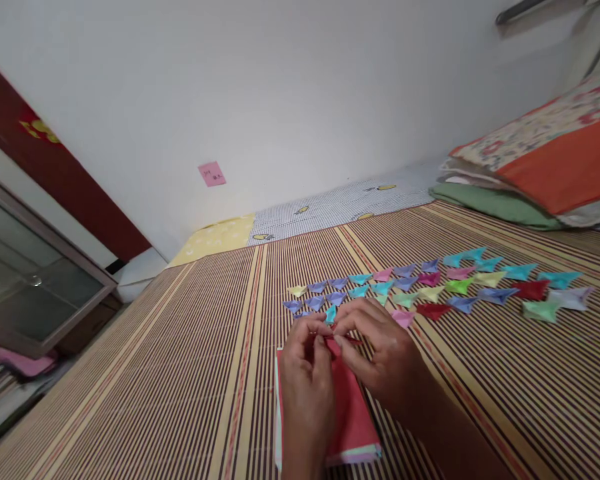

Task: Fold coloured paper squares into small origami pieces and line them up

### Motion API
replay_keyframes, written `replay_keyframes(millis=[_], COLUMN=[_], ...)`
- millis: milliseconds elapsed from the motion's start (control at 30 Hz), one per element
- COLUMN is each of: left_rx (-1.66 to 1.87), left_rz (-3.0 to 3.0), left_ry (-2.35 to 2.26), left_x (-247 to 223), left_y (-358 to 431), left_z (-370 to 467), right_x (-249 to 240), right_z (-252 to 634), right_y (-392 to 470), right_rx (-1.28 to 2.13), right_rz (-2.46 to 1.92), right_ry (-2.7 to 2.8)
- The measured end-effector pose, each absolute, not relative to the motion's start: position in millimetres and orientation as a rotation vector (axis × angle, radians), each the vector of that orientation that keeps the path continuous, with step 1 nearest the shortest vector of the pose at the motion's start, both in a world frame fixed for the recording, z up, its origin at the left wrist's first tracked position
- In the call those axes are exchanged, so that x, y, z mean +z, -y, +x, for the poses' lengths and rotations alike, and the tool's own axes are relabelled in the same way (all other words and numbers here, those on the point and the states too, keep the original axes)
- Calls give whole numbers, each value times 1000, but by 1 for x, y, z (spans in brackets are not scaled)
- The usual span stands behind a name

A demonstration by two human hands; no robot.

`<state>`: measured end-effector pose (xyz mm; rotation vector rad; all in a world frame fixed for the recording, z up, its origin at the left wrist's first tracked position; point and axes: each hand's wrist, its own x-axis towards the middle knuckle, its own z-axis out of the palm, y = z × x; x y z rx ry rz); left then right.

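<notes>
My left hand [307, 367] and my right hand [377, 343] meet near the middle, thumbs and fingers pinched on a small folded piece of red paper [355, 341]. Most of that paper is hidden by my fingers. Below my hands lies a stack of coloured paper [353, 413], red sheet on top, with pale green and lilac edges showing. Just beyond my fingertips, rows of small folded paper boats [433, 310] in blue, turquoise, pink, red, yellow and green spread out to the right.
A striped bamboo mat [180, 373] covers the surface. Folded bedding [555, 153] is piled at the far right. Patterned cloth [310, 217] runs along the white wall, which bears a pink note [212, 174]. A glass-fronted cabinet [35, 267] stands at the left.
</notes>
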<state>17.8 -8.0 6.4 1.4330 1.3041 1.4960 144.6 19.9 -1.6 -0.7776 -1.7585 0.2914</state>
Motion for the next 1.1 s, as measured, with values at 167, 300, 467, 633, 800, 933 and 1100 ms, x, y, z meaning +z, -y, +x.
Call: replay_keyframes(millis=[167,300,467,633,800,933,1100], left_rx=[1456,1368,1323,1373,1405,1387,1356], left_rz=[1686,1712,1556,1472,1462,1538,1606], left_ry=[-1391,-1392,-1346,-1347,-1378,-1454,-1492], left_x=[11,17,15,8,6,5,3], left_y=[9,11,12,10,10,9,9], left_z=[17,18,19,17,17,19,17], right_x=[0,1,2,2,-1,-2,0], right_z=[146,150,151,152,150,146,146], right_y=[-18,-18,-18,-18,-17,-17,-16], right_rx=[334,408,457,533,579,441,311], right_rz=[-769,-789,-796,-807,-908,-943,-923], right_ry=[1749,1720,1714,1740,1764,1761,1804])
